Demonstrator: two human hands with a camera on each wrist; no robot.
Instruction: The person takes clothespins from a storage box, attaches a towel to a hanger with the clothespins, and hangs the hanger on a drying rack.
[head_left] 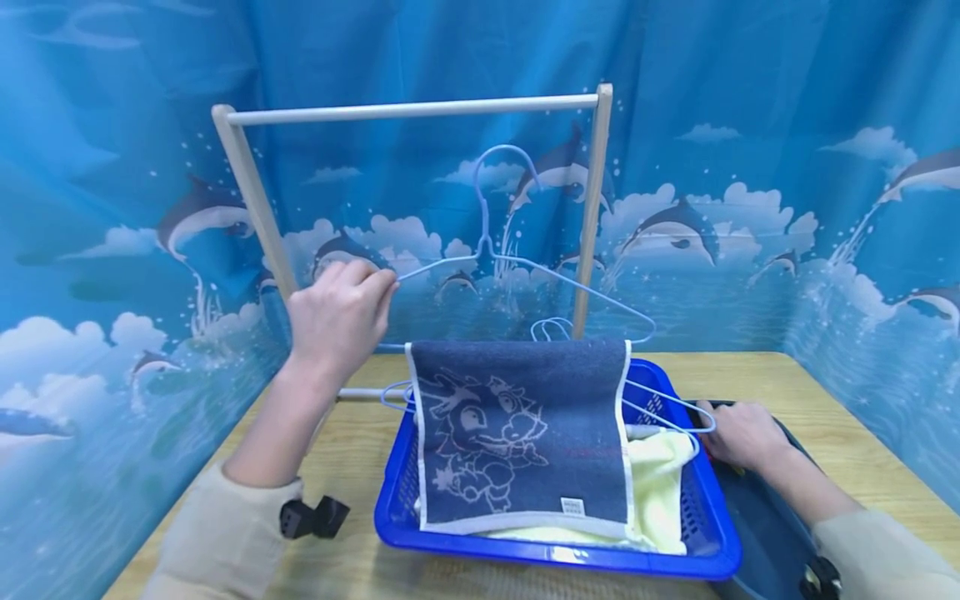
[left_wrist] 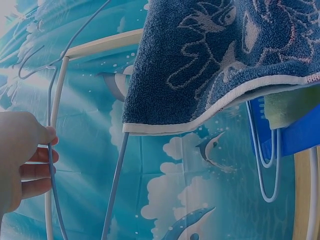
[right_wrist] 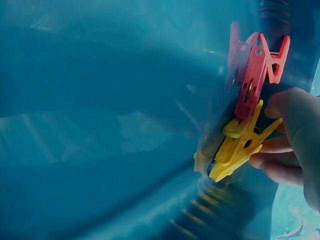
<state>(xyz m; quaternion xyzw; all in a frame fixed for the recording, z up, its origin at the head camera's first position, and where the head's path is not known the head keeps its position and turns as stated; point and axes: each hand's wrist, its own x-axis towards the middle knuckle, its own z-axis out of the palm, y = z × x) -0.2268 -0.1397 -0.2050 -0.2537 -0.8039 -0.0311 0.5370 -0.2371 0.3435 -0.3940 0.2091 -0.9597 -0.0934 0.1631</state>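
My left hand (head_left: 337,308) pinches the left arm of a light blue wire clothes hanger (head_left: 585,287) and holds it upright. A dark blue towel (head_left: 517,433) with a white-outlined cartoon drapes over the hanger's bottom bar; in the left wrist view its white edging shows. My right hand (head_left: 750,437) reaches over the edge of a dark blue basin (head_left: 765,521). In the right wrist view, its thumb and fingers close about the handles of a yellow clothespin (right_wrist: 237,152), and a red clothespin (right_wrist: 252,82) lies against it by the basin wall.
Behind stands a wooden drying rack (head_left: 420,110). A blue plastic basket (head_left: 442,542) below the towel contains a pale yellow cloth (head_left: 660,483) and more wire hangers (head_left: 675,408), which stick out over its right side. The wooden table (head_left: 330,500) is backed by a dolphin-print curtain.
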